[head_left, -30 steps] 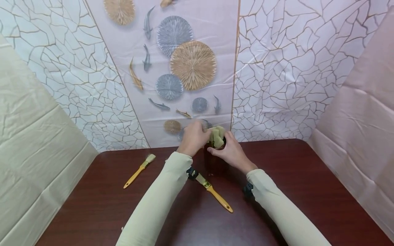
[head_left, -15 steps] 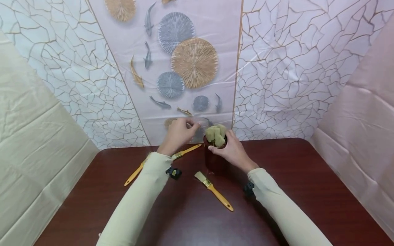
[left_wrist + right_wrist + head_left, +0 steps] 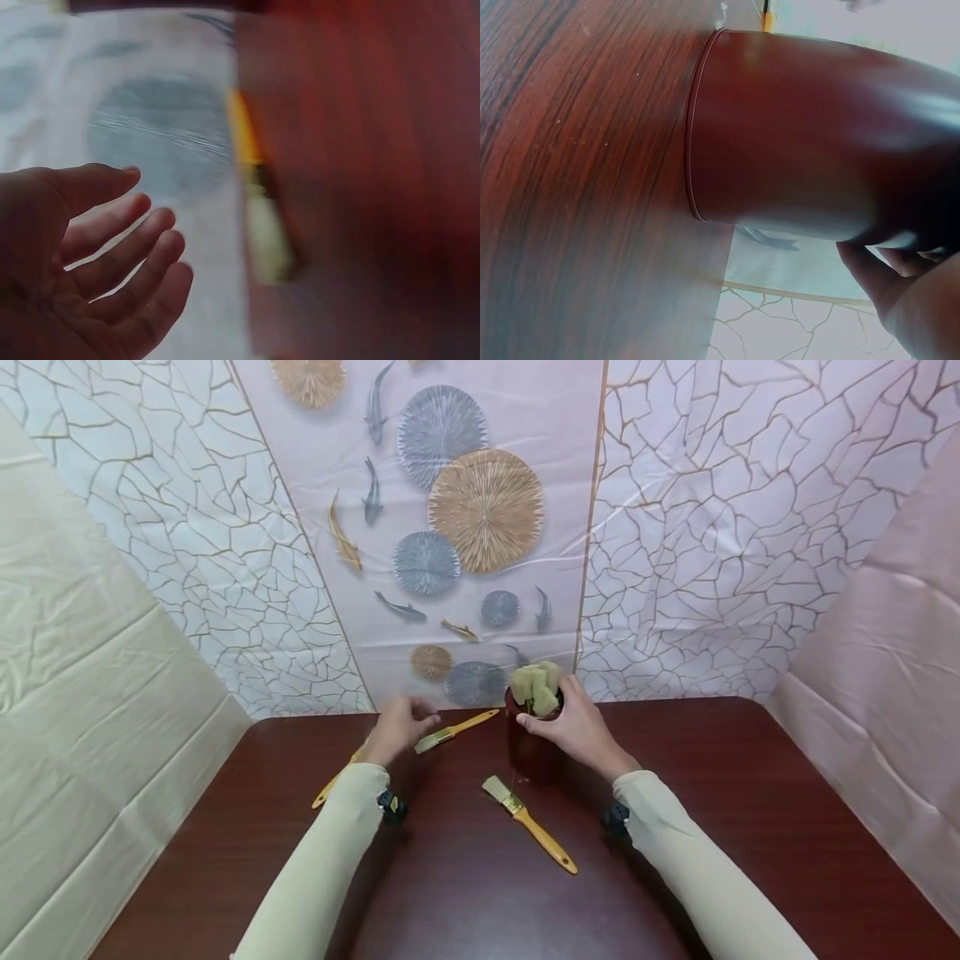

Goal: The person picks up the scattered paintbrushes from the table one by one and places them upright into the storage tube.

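Observation:
My right hand [image 3: 581, 727] grips the upper part of a dark red cylindrical cup [image 3: 528, 752], thumb on the near side. The cup stands upright on the table, and pale bristle heads of several paintbrushes [image 3: 536, 687] stick up out of it. In the right wrist view the cup's smooth wall [image 3: 802, 135] fills the middle. My left hand [image 3: 401, 727] is apart from the cup and holds nothing. Its fingers are loosely bent in the left wrist view. Beside it lies a yellow-handled paintbrush [image 3: 468, 723]; another paintbrush [image 3: 330, 787] is partly hidden behind the left hand and sleeve.
A third loose paintbrush [image 3: 536, 828] lies in front of the cup, bristles pointing to the back left. The dark red-brown wooden table [image 3: 450, 885] backs onto a patterned cloth [image 3: 487, 510], with plain cloth sides left and right.
My left hand has left the cup's bristle heads and moved left and lower. The paintbrush near the back edge has come into view. My right hand stays on the cup.

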Action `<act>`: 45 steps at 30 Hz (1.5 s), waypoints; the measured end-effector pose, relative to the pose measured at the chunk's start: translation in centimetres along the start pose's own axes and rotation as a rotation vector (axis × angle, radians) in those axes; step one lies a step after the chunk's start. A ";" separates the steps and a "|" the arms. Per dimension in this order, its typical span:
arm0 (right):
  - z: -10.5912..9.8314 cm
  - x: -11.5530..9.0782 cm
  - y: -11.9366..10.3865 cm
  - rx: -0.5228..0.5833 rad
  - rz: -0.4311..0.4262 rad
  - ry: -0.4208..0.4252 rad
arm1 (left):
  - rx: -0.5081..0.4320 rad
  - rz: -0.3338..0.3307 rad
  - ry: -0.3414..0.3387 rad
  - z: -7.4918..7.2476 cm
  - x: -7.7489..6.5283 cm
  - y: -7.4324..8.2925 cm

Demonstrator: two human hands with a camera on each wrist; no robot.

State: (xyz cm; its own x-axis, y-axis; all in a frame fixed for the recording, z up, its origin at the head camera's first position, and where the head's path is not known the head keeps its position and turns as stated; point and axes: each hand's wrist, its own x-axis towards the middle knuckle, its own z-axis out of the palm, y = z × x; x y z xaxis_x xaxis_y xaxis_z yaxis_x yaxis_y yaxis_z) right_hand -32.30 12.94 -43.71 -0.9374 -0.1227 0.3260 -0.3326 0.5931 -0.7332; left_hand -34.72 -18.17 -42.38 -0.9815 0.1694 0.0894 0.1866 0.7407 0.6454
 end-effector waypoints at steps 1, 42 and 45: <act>0.0 0.0 0.0 0.001 -0.002 0.002 | 0.014 -0.018 0.000 0.6 0.2 -0.4; -0.5 0.1 -0.2 0.002 0.011 0.000 | 0.297 0.138 -0.100 3.4 -2.8 -0.5; -0.4 -0.1 0.0 0.000 0.014 0.000 | 0.235 0.066 -0.063 3.0 -3.2 -0.3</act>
State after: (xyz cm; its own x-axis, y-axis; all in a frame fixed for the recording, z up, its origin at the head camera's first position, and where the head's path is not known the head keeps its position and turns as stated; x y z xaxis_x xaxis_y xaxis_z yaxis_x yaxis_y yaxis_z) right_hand -32.14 13.25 -43.48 -0.9419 -0.1147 0.3156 -0.3195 0.5951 -0.7374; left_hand -31.54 -16.93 -45.12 -0.9636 0.2572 0.0729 0.2622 0.8564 0.4447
